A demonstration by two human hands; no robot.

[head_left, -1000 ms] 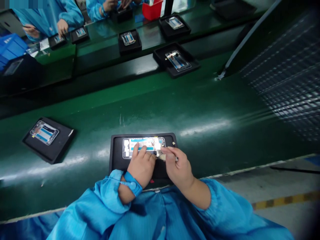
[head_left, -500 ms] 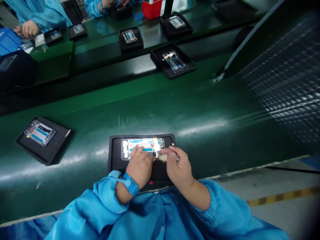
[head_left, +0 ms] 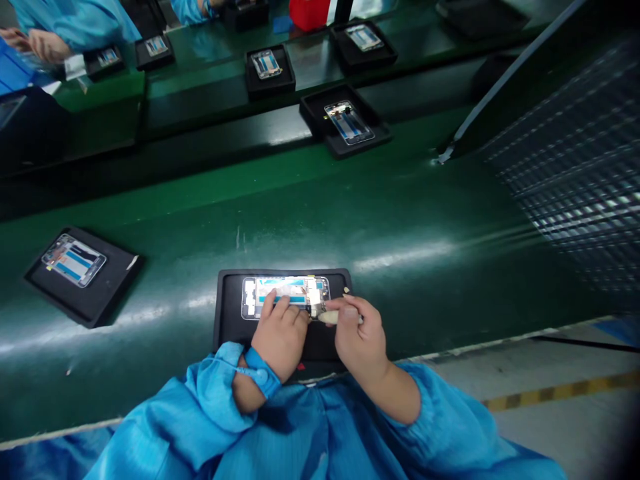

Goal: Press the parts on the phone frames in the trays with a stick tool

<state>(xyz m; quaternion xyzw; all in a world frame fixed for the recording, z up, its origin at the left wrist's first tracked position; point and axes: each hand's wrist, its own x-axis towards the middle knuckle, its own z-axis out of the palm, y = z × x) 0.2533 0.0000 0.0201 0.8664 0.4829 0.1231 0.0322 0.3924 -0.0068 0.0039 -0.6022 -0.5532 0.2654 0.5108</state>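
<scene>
An opened phone body [head_left: 283, 291] lies lengthwise in a shallow black tray [head_left: 230, 271] in front of me, with blue strips and bright silvery parts showing. Fingers extended, my left hand [head_left: 281, 337] rests on the phone's lower edge and covers part of it. Pinched in my right hand [head_left: 361, 337] is a cream-coloured pen-like tool [head_left: 330, 317], whose left end points at the phone's right section near my left fingers. Exactly what its tip touches is too small to make out. A blue wristband [head_left: 263, 373] circles my left wrist.
Another black tray with an opened phone [head_left: 74, 260] sits at the left. A further tray with a phone [head_left: 349, 123] stands beyond mine, and several more line the far bench. A dark mesh panel [head_left: 565, 153] rises at right. Co-workers' blue sleeves [head_left: 93, 23] show at the back.
My right hand and its tool have shifted slightly right. My left hand stays on the phone, its fingers barely moved. The far scene sits a little higher as the camera tilts.
</scene>
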